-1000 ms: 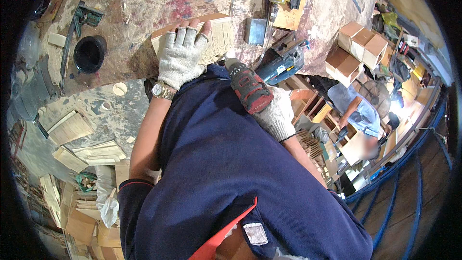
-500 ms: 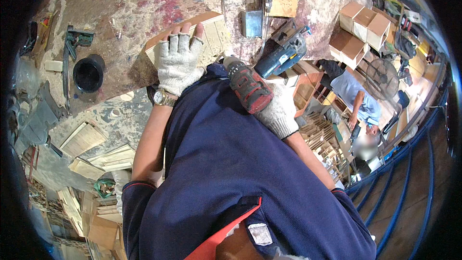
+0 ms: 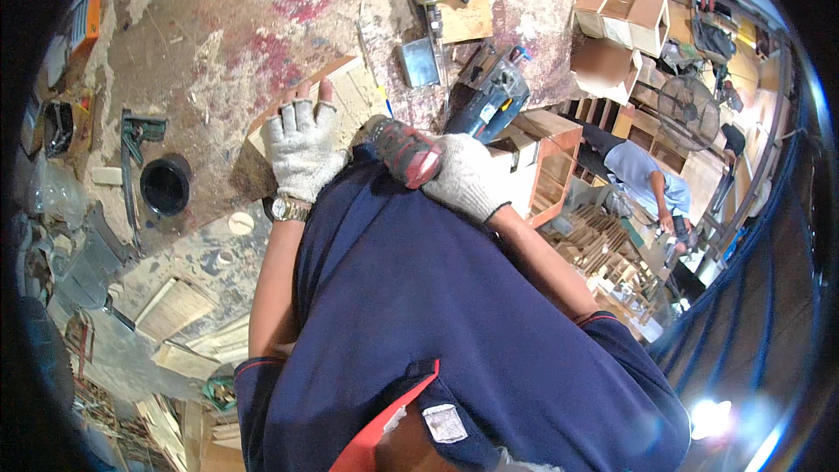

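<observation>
My left hand (image 3: 301,153), in a fingerless white knit glove with a wristwatch, lies flat with fingers spread on a pale wooden board (image 3: 350,96) that rests on the dusty workbench (image 3: 201,44). My right hand (image 3: 463,177), also gloved, grips a red and black power drill (image 3: 404,150) just right of the board; the drill's front end is hidden behind my dark blue shirt.
A blue power tool (image 3: 489,100) and a small metal box (image 3: 418,63) lie beyond the board. A black cup (image 3: 164,183) and a green clamp (image 3: 135,135) sit to the left. Wooden boxes (image 3: 625,17) and a small cabinet (image 3: 546,166) stand at right, near another person (image 3: 647,183).
The view has shifted a little, so the bench appears lower and more to the right. Both hands keep their places on the board and the drill.
</observation>
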A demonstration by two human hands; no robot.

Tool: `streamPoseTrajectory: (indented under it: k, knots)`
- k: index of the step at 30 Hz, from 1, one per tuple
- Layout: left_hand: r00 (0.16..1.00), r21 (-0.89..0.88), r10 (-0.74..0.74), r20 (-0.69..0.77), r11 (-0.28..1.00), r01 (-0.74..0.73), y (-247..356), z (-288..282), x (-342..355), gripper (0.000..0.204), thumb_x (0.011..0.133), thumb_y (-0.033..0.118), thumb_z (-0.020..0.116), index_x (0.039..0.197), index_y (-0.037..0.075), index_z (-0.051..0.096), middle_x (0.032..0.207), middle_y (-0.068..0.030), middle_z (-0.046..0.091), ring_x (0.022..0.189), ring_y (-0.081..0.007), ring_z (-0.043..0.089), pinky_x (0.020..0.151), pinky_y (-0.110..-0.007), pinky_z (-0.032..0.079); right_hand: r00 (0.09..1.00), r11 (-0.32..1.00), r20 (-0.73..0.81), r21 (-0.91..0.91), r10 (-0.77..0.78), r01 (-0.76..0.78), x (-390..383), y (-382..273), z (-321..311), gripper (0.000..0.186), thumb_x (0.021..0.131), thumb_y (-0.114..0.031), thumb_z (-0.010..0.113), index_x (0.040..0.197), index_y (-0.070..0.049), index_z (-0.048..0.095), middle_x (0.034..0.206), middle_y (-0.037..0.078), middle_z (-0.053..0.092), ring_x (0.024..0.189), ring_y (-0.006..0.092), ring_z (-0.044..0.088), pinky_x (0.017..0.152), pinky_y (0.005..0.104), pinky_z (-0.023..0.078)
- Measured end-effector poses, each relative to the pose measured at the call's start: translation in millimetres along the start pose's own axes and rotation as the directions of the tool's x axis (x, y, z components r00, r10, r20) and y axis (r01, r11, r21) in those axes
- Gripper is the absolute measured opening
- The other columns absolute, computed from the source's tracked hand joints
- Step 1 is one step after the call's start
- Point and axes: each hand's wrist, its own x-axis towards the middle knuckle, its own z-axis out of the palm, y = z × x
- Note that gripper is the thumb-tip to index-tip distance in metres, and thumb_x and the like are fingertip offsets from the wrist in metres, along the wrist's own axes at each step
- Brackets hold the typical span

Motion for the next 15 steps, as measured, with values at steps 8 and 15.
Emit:
streamPoseTrajectory:
  k: [8, 15]
  knots:
    - [0.998, 0.014, 0.035, 0.043, 0.999, -0.036, 5, -9, 1, 0.111, 0.062, 0.051, 0.079, 0.159, 0.016, 0.038, 0.146, -0.0105, 0.051, 0.123, -0.0285, 0.052, 0.098, -0.045, 0.042, 0.985, 0.981, -0.063, 0.100, -0.160, 0.165, -45, 7, -27, 0.033, 0.076, -0.027, 0.073, 0.103, -0.008, 0.074, 0.084, 0.022, 0.071, 0.081, 0.0404, 0.071, 0.074, 0.0499, 0.057]
    - [0.999, 0.040, 0.045, 0.014, 0.998, -0.046, 12, -15, -1, 0.119, 0.056, 0.052, 0.084, 0.159, 0.015, 0.038, 0.140, -0.0138, 0.052, 0.125, -0.0303, 0.051, 0.104, -0.048, 0.039, 0.867, 0.992, -0.497, 0.119, 0.028, 0.036, -44, 121, -88, 0.025, 0.078, -0.025, 0.072, 0.091, -0.003, 0.073, 0.079, 0.021, 0.071, 0.082, 0.0382, 0.073, 0.071, 0.0437, 0.056]
